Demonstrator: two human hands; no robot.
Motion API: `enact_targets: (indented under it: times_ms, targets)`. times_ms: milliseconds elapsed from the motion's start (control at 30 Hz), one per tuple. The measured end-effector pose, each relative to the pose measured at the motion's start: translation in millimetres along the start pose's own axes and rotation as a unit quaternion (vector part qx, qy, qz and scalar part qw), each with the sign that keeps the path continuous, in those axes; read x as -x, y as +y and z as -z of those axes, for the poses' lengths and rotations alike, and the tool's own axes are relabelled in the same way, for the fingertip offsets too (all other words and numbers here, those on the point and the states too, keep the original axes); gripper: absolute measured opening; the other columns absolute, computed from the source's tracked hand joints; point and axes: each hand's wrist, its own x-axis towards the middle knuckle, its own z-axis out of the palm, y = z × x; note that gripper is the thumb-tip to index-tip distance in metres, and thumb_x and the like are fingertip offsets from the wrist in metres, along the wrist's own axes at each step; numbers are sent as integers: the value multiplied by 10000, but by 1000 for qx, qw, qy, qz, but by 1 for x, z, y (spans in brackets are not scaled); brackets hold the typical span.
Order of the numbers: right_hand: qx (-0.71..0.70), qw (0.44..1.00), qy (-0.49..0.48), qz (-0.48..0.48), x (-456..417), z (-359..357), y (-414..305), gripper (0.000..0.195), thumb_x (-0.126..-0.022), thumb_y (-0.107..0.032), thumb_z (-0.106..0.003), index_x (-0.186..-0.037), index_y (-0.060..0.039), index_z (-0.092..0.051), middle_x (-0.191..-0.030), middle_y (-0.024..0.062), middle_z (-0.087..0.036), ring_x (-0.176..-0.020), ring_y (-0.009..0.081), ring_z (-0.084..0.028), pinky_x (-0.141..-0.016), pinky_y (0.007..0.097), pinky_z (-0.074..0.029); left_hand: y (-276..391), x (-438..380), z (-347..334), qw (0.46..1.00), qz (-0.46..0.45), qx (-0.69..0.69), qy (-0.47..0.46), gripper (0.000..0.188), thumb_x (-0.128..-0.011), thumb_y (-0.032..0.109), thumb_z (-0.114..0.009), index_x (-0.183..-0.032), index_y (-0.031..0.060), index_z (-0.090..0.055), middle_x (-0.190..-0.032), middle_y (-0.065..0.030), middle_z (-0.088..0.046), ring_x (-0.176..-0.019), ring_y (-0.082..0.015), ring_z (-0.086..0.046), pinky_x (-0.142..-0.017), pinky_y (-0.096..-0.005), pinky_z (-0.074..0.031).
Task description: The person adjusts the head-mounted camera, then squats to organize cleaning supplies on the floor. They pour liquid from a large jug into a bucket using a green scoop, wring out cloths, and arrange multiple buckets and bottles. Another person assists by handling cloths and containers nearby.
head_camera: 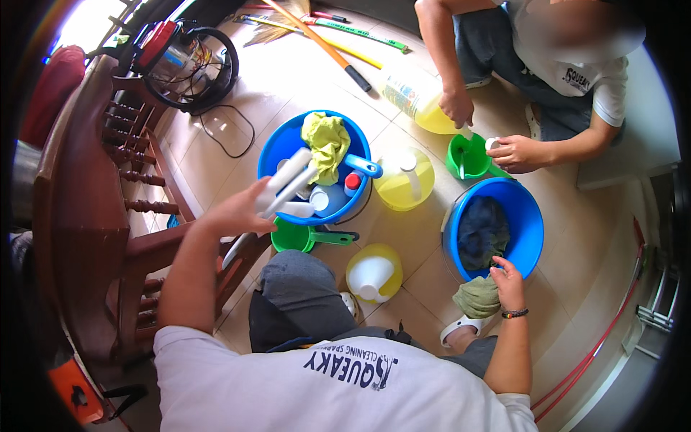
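Observation:
My left hand (pixel 237 208) is closed around several white plastic handles (pixel 289 183), whose attached parts I cannot make out, at the near left rim of a blue bucket (pixel 267 162). That bucket holds a yellow-green cloth (pixel 325 143), a blue dipper's handle (pixel 364 166) and bottles. In my right hand (pixel 507 283) is a grey-green cloth (pixel 478 298), pinched at the near rim of a second blue bucket (pixel 526 232). Dark, bunched cloth (pixel 482 232) lies inside this one. A green dipper (pixel 294 236) stands beside the first bucket.
Opposite, a person's hand (pixel 458 106) tips a large jug of yellow liquid (pixel 418 102) over a green dipper (pixel 475 156); the other hand holds a white cap (pixel 492 143). Two yellow-liquid jugs (pixel 405 186) stand between. A wooden bench (pixel 81 216) and vacuum cleaner (pixel 183 65) are left.

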Motion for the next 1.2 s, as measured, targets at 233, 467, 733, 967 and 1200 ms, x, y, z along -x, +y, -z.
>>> enact_targets:
  times_ms: [233, 467, 733, 967, 1200]
  targets:
    - [50, 997, -13, 54, -10, -6, -10, 308, -788, -112, -615, -1068, 9, -575, -975, 60, -601, -831, 98, -535, -743, 239, -426, 70, 46, -18, 982, -189, 8, -19, 988, -521, 168, -755, -1350, 46, -231, -1197, -177, -459, -1128, -257, -439, -958, -328, -341]
    - [7, 998, -43, 51, -19, -14, -20, 321, -795, -132, -616, -1072, 22, -569, -1005, 85, -601, -878, 131, -549, -778, 256, -429, 80, -56, -155, 974, -193, -88, -73, 850, -575, 194, -694, -1313, 65, -293, -1114, -212, -490, -1041, -347, -490, -902, -387, -405]
    - [55, 997, -24, 41, -4, -14, -28, 315, -782, -103, -608, -1064, 32, -572, -994, 90, -608, -875, 130, -548, -770, 254, -427, 62, -131, -243, 973, -53, -188, -120, 890, -671, 384, -701, -1383, 209, -196, -1329, -186, -334, -1236, -350, -322, -1020, -450, -247]
    - [43, 999, -6, 3, -1, -7, -13, 315, -777, -116, -616, -1060, 17, -579, -961, 81, -614, -841, 123, -547, -749, 257, -430, 48, -92, -195, 955, -244, -68, 153, 253, -735, 207, -592, -947, 70, -603, -940, -137, -564, -882, -292, -565, -752, -389, -474]
    - [44, 999, -16, 16, 0, -10, -16, 313, -778, -118, -619, -1062, 10, -581, -940, 71, -616, -818, 113, -549, -729, 251, -433, -21, -135, -134, 976, 90, -138, 140, 516, -700, 259, -669, -1134, 65, -466, -1087, -190, -512, -1017, -332, -529, -844, -405, -452]
